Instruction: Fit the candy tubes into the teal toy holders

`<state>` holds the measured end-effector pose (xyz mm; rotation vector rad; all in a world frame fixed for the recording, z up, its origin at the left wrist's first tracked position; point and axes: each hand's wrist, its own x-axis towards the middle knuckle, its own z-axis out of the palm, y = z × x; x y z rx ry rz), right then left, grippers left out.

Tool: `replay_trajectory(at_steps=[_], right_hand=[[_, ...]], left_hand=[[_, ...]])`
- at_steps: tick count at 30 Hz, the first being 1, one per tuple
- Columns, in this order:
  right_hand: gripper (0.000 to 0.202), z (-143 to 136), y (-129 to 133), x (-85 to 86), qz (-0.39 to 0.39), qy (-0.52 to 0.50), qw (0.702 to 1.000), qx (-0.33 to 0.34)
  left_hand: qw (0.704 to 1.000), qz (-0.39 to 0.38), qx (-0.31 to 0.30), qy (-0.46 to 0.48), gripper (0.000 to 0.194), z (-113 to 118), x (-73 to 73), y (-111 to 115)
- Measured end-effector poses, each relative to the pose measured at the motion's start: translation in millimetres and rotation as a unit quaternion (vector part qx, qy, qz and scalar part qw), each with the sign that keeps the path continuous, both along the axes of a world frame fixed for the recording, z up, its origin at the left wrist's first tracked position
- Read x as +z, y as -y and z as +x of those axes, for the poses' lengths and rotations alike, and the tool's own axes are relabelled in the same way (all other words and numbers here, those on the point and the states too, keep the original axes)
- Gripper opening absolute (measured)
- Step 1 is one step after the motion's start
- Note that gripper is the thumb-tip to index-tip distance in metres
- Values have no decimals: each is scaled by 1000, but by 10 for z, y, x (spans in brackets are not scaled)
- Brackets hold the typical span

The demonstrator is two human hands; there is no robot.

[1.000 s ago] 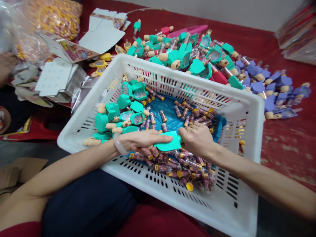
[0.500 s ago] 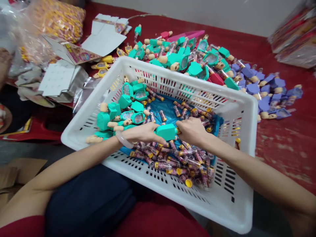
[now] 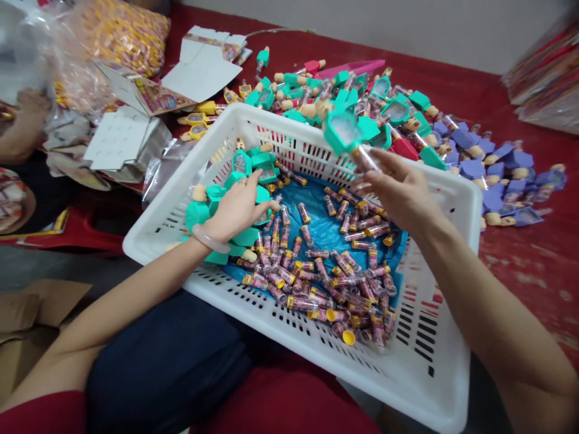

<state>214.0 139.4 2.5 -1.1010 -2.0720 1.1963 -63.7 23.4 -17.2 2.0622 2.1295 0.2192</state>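
A green plastic toy (image 3: 344, 132) with a beige bear-like top and a clear tube below it is in my right hand (image 3: 393, 181), whose fingers close round the tube end. It is tilted over the back rim of the white basket (image 3: 434, 386) and slightly blurred. My left hand (image 3: 237, 208) reaches over the green toy pieces (image 3: 198, 214) at the basket's left, thumb and fingers apart. Whether its fingertips touch a piece is hard to see. Small clear tubes with yellow caps (image 3: 312, 301) lie loose on a blue plastic sheet (image 3: 312, 211) inside the basket.
Behind the basket lies a heap of green toys with tubes (image 3: 395, 111), with purple ones (image 3: 515, 160) to the right on the red table (image 3: 534, 265). White boxes (image 3: 117, 141) and a bag of yellow pieces (image 3: 129, 36) stand left. Another person's hand (image 3: 29, 120) shows at the left edge.
Both hands were together on one green piece in mid-basket. My right hand has carried the toy up and back towards the rim; my left hand has let go and moved left to the green pieces.
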Motion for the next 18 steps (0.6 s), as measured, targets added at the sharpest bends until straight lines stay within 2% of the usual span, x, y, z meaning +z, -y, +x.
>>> replay_trajectory(at_steps=[2, 4, 5, 7, 9, 10, 12, 14, 16, 18], right_hand=[[44, -43, 34, -51, 32, 2, 999, 32], [43, -120, 203, -210, 48, 111, 985, 124], [40, -161, 323, -320, 58, 187, 964, 177], [31, -232, 583, -565, 114, 347, 894, 258], [24, -274, 793, -789, 159, 441, 838, 280], [23, -285, 858, -877, 166, 462, 826, 277], [22, -292, 888, -976, 155, 477, 824, 264], [21, -284, 797, -950, 139, 483, 830, 243], [24, -259, 632, -797, 125, 488, 836, 218], [30, -208, 458, -550, 80, 422, 884, 185]], left_hand=[[995, -93, -9, -47, 53, -55, -84, 29], [982, -154, -32, -105, 47, -50, -177, 51], [977, -167, -35, -125, 49, -39, -217, 55], [974, -182, -27, -136, 55, -15, -273, 51], [972, -197, -17, -126, 53, 1, -287, 40], [971, -202, -20, -124, 51, 8, -278, 35], [973, -209, -28, -90, 52, 28, -233, 31], [978, -204, -32, 18, 61, 62, -163, 38], [966, -196, -23, 167, 67, 107, -87, 60], [938, -193, -11, 288, 66, 157, -17, 94]])
